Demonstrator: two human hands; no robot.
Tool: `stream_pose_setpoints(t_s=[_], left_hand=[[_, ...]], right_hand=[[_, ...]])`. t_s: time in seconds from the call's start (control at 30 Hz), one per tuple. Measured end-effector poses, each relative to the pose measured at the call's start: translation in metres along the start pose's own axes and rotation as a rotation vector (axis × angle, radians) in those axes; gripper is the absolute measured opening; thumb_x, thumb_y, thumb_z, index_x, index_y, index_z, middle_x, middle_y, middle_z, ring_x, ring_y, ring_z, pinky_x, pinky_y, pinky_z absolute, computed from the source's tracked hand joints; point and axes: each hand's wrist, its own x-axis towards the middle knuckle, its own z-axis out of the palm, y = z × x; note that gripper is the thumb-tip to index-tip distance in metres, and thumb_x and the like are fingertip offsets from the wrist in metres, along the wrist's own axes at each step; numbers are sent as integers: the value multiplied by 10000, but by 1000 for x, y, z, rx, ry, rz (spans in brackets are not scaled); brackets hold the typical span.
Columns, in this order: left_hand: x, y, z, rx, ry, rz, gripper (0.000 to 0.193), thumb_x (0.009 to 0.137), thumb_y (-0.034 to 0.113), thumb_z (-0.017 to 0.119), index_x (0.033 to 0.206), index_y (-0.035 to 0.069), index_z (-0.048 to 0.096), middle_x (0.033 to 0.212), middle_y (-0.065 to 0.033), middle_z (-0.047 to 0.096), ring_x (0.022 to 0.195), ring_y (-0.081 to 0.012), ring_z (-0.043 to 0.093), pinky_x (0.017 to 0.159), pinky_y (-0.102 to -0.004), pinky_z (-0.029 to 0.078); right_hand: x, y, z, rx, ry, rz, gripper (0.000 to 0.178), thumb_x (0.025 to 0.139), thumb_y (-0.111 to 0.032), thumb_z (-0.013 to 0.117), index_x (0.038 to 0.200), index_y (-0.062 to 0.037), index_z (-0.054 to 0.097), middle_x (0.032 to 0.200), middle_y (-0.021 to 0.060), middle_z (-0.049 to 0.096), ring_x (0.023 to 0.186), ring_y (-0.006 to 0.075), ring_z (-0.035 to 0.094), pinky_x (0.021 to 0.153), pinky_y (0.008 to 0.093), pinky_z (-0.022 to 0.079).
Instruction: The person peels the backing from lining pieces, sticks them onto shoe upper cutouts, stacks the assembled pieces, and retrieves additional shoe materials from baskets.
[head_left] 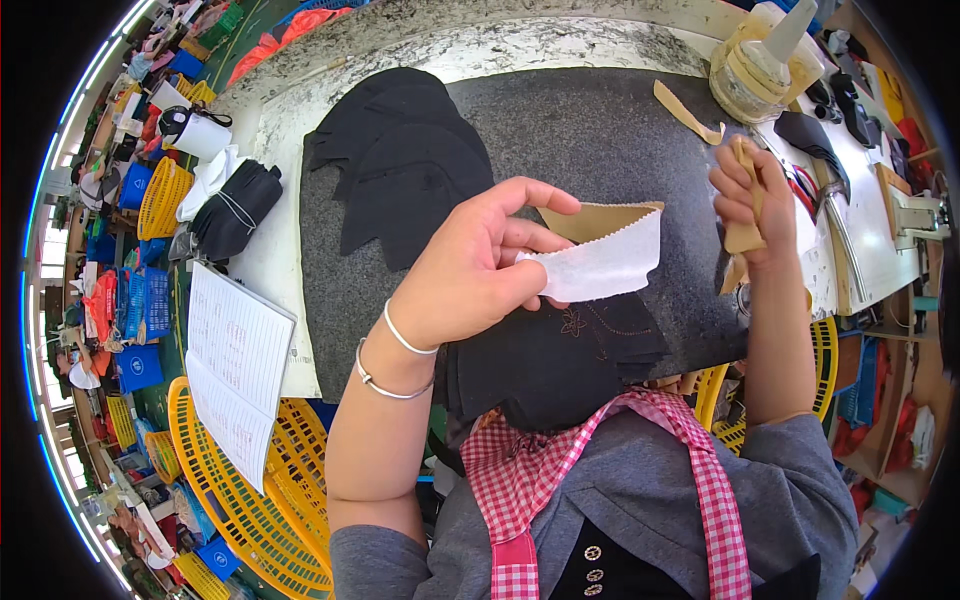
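Note:
My left hand (490,245) is closed on a curled piece (595,268), white outside and tan inside, with zigzag-cut edges. It is held above a stack of black cut pieces (545,365) at the near edge, the top one stitched with a brown flower. My right hand (760,195) is raised at the right, fingers wrapped round a crumpled tan strip (743,232). Beyond the left hand, more black cut pieces (405,150) lie overlapped on the dark mat (590,125). Another tan strip (688,110) rests near the mat's far right corner.
A glue-stained bottle with a spout (752,75) stands at the far right. A notebook (235,370) overhangs the left edge above a yellow basket (255,510). A tied black bundle (238,208) and a white cup (203,135) are at the left.

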Motion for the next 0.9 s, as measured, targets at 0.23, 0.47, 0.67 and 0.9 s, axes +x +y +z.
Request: stream_pose_setpoints(t_s=[0.23, 0.47, 0.67, 0.9], left_hand=[[-10, -1, -4, -117, 3, 7, 536, 781, -33, 534, 1313, -19, 475, 1081, -177, 720, 769, -167, 720, 598, -202, 511], [-30, -9, -16, -234, 91, 68, 479, 814, -3, 592, 1270, -26, 448, 1074, -206, 710, 728, -185, 728, 531, -177, 490], [-51, -10, -13, -281, 111, 83, 379, 825, 9, 592, 1180, -45, 469, 1094, -251, 686, 693, -196, 723, 489, -175, 490], [-78, -40, -1, -417, 324, 268, 197, 924, 54, 698, 1067, -67, 638, 1018, -176, 718, 751, -170, 730, 620, -227, 589]], right_hand=[[-10, 38, 103, -2092, -116, -765, 352, 782, -70, 735, 1109, -74, 603, 1037, 56, 696, 989, 237, 687, 794, 363, 543], [16, 52, 58, -2216, 111, -573, 542, 717, -111, 792, 1227, -88, 612, 1287, 135, 597, 1272, 364, 518, 1060, 451, 435], [17, 73, 105, -1656, -435, -843, 393, 736, -81, 821, 1083, -16, 647, 1062, 131, 675, 1036, 303, 654, 899, 386, 524], [9, 83, 122, -962, 75, 168, 258, 912, -153, 753, 779, -16, 579, 660, -27, 578, 609, 41, 572, 538, 219, 444]])
